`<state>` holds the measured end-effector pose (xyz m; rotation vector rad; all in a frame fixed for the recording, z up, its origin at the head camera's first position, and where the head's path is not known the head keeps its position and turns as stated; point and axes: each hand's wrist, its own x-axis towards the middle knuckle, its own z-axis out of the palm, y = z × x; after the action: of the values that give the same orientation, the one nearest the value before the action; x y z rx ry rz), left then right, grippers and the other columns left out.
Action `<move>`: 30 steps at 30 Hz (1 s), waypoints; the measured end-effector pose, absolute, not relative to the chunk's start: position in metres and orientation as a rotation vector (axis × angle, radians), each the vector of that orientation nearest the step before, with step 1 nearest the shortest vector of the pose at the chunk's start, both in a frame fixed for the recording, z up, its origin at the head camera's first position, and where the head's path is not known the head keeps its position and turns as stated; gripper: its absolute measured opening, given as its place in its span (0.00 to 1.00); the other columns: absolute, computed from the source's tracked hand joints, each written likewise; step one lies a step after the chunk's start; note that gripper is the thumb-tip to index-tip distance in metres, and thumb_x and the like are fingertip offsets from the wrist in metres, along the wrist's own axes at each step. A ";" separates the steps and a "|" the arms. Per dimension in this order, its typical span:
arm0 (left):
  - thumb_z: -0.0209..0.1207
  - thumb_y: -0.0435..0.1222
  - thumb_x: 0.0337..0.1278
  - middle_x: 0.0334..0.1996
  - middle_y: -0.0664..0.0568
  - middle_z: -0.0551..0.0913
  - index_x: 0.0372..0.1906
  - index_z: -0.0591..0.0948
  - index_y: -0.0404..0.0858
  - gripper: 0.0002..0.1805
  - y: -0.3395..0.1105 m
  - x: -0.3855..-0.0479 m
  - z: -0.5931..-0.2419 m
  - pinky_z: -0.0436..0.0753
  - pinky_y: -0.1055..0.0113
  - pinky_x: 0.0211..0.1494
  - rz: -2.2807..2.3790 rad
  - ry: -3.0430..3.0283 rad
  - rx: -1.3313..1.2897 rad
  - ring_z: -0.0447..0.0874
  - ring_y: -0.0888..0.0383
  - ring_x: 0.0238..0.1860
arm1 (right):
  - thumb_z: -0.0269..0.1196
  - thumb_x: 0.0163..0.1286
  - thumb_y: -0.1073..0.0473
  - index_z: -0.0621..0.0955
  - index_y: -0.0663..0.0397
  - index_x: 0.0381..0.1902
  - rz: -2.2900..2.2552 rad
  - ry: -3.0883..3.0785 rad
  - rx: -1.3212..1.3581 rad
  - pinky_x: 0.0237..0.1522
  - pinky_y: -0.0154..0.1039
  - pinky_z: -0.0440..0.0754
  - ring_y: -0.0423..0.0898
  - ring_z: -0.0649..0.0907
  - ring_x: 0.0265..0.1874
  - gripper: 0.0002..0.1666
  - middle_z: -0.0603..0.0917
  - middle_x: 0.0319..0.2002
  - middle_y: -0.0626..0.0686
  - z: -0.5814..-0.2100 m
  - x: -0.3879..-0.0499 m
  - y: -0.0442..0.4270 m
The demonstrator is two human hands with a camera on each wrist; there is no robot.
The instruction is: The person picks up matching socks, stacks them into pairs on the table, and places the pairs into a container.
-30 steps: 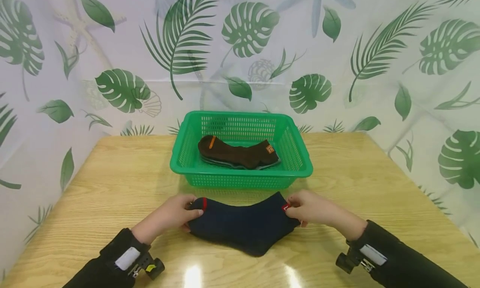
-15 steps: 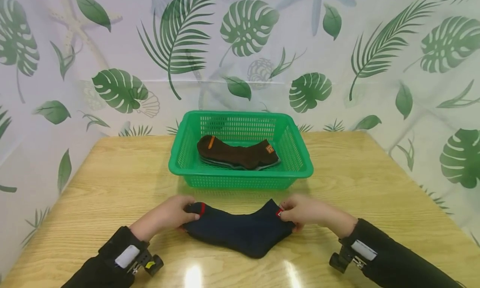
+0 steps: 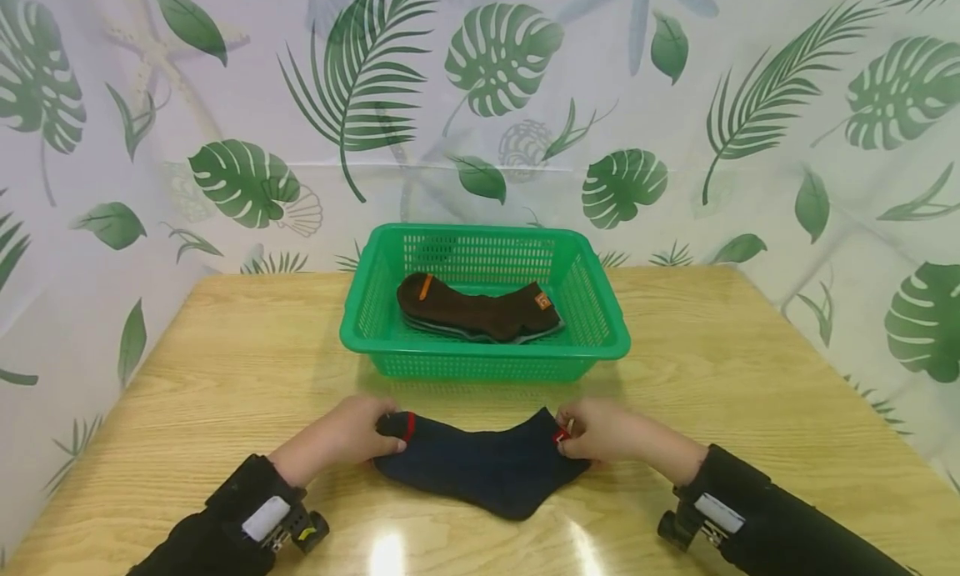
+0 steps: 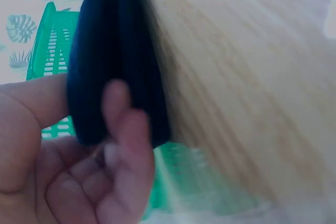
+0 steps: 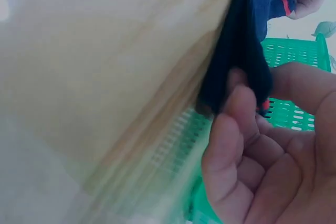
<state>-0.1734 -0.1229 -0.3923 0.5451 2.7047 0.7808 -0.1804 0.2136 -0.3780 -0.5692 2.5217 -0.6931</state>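
Observation:
A dark navy sock (image 3: 480,468) with a red toe stripe and a red cuff label is stretched sideways in front of the basket. At its toe end my left hand (image 3: 358,430) pinches it between thumb and fingers. The cuff end is pinched by my right hand (image 3: 609,430), next to the label. The left wrist view shows more than one layer of navy fabric (image 4: 113,51) between thumb and fingers. Similar folds of fabric (image 5: 239,51) appear in the right wrist view. Whether the sock's underside touches the table I cannot tell.
Behind the hands a green plastic basket (image 3: 483,350) stands on the wooden table (image 3: 247,343). Inside lies a brown sock (image 3: 480,313) with orange marks, over a greyish layer. A leaf-patterned sheet (image 3: 420,126) hangs behind the table.
The navy sock has come slightly lower in the head view, towards me. My right hand has shifted a little left with the cuff end. Both hands keep their hold.

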 end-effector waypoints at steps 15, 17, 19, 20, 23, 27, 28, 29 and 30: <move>0.59 0.64 0.54 0.76 0.42 0.51 0.75 0.60 0.52 0.46 -0.076 -0.126 -0.385 0.58 0.38 0.69 0.144 2.599 1.122 0.44 0.38 0.75 | 0.58 0.66 0.32 0.60 0.54 0.75 -0.147 2.448 -1.162 0.67 0.52 0.65 0.54 0.61 0.72 0.50 0.57 0.75 0.55 -0.368 -0.130 0.175; 0.58 0.65 0.53 0.76 0.43 0.49 0.76 0.58 0.56 0.46 -0.077 -0.128 -0.389 0.56 0.37 0.70 0.156 2.535 1.118 0.42 0.38 0.75 | 0.55 0.64 0.28 0.51 0.50 0.78 -0.146 2.324 -1.106 0.71 0.54 0.58 0.54 0.50 0.75 0.55 0.46 0.78 0.53 -0.369 -0.128 0.173; 0.58 0.65 0.52 0.77 0.44 0.47 0.76 0.57 0.59 0.46 -0.082 -0.132 -0.393 0.51 0.36 0.71 0.176 2.501 1.110 0.40 0.38 0.76 | 0.55 0.63 0.27 0.47 0.48 0.79 -0.123 2.259 -1.065 0.71 0.57 0.53 0.53 0.44 0.76 0.57 0.40 0.78 0.51 -0.372 -0.128 0.173; 0.58 0.66 0.52 0.77 0.45 0.45 0.76 0.55 0.60 0.47 -0.084 -0.134 -0.394 0.48 0.36 0.71 0.185 2.481 1.100 0.37 0.38 0.76 | 0.55 0.63 0.27 0.45 0.46 0.79 -0.101 2.238 -1.054 0.72 0.57 0.51 0.53 0.41 0.76 0.58 0.38 0.78 0.51 -0.373 -0.128 0.172; 0.56 0.68 0.50 0.78 0.46 0.39 0.77 0.51 0.63 0.50 -0.091 -0.139 -0.396 0.41 0.34 0.71 0.198 2.423 1.094 0.32 0.39 0.76 | 0.56 0.62 0.26 0.41 0.41 0.79 -0.025 2.204 -1.027 0.72 0.61 0.47 0.51 0.35 0.76 0.59 0.32 0.77 0.49 -0.377 -0.128 0.170; 0.53 0.69 0.53 0.78 0.48 0.35 0.77 0.48 0.64 0.49 -0.093 -0.145 -0.395 0.36 0.35 0.71 0.229 2.344 1.068 0.27 0.41 0.76 | 0.53 0.61 0.23 0.38 0.36 0.78 0.049 2.177 -0.997 0.71 0.64 0.43 0.50 0.31 0.75 0.60 0.27 0.77 0.47 -0.381 -0.126 0.169; 0.53 0.68 0.55 0.78 0.48 0.35 0.77 0.49 0.62 0.47 -0.094 -0.147 -0.394 0.35 0.36 0.71 0.252 2.329 1.058 0.28 0.42 0.76 | 0.52 0.62 0.24 0.39 0.37 0.78 0.033 2.170 -1.003 0.71 0.64 0.43 0.51 0.31 0.75 0.59 0.28 0.77 0.48 -0.380 -0.127 0.169; 0.52 0.67 0.57 0.78 0.48 0.37 0.77 0.51 0.61 0.45 -0.094 -0.148 -0.392 0.36 0.36 0.72 0.282 2.321 1.048 0.29 0.42 0.76 | 0.52 0.63 0.24 0.40 0.38 0.79 0.000 2.164 -1.005 0.71 0.63 0.43 0.51 0.32 0.75 0.58 0.29 0.77 0.49 -0.379 -0.128 0.170; 0.53 0.65 0.59 0.78 0.47 0.41 0.77 0.54 0.58 0.44 -0.095 -0.150 -0.390 0.38 0.38 0.73 0.325 2.324 1.038 0.33 0.42 0.77 | 0.52 0.64 0.25 0.43 0.40 0.79 -0.055 2.167 -1.003 0.71 0.62 0.44 0.51 0.35 0.76 0.56 0.32 0.78 0.49 -0.376 -0.130 0.171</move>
<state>-0.1500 -0.0954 -0.3897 1.0381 2.3236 0.3255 -0.1305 0.1711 -0.3761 -1.0034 2.1667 -0.0546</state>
